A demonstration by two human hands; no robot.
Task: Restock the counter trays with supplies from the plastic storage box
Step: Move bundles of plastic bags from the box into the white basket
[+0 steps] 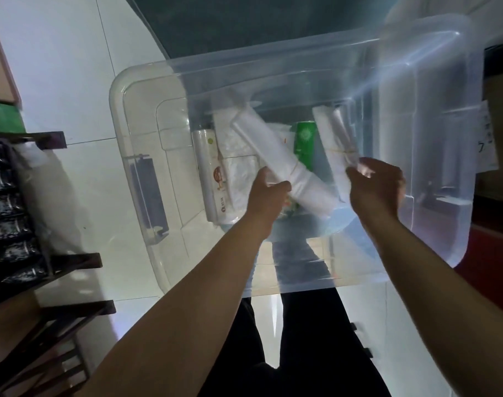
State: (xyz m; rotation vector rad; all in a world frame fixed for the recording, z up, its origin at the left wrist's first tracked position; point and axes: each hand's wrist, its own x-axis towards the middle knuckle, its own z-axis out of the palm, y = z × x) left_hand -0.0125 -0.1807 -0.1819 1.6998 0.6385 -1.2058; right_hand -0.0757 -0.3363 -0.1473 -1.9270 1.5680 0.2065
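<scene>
Clear plastic fills my view: the box (pixel 273 81) sits on the floor tiles below me, open, with both my hands reaching inside. My left hand (pixel 268 193) pinches a long white roll (pixel 276 156) of what look like plastic bags, thumb and fingers curled round it near the rubber band; the roll slants from 11 o'clock down to 5 o'clock across the middle of the box. My right hand (pixel 377 187) grips the near end of a second bundle (pixel 337 138), also banded, lying at 2 o'clock from the first. I judge both light and soft, slick on the surface and likely to sag or slide apart if held by a loose end, so the banded waist is where I would hold them. A wrap box (pixel 213 173) lies at 9 o'clock from the roll, a green packet (pixel 304 141) between the two bundles. No counter trays are in sight; a dark rack (pixel 29 224) stands far off at 9 o'clock.
</scene>
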